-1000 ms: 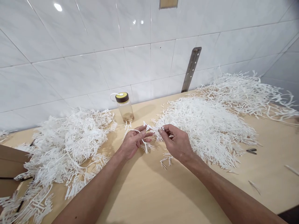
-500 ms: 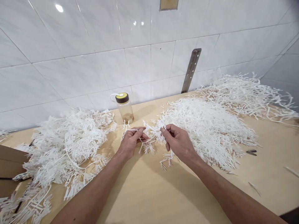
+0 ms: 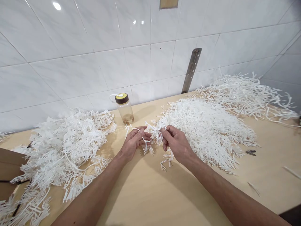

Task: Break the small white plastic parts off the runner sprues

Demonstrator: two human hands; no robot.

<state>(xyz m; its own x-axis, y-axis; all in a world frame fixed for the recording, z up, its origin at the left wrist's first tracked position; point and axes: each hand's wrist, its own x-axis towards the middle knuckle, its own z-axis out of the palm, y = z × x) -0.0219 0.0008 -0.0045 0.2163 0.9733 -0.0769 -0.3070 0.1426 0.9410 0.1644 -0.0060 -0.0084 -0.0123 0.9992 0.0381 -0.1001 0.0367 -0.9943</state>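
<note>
Pinching one white plastic sprig (image 3: 152, 135) between left hand (image 3: 134, 143) and right hand (image 3: 176, 145)

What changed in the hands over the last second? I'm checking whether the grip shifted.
The left hand curled its fingers shut on the white plastic sprig, and the right hand drew in closer, pinching the same sprig. The bottle, the piles and the table stayed put.

White plastic sprigs (image 3: 152, 135) are lying in white heaps (image 3: 207, 125) on the pale wooden table (image 3: 150, 194); the clear bottle (image 3: 124, 108) is showing a yellow-and-brown cap.
</note>
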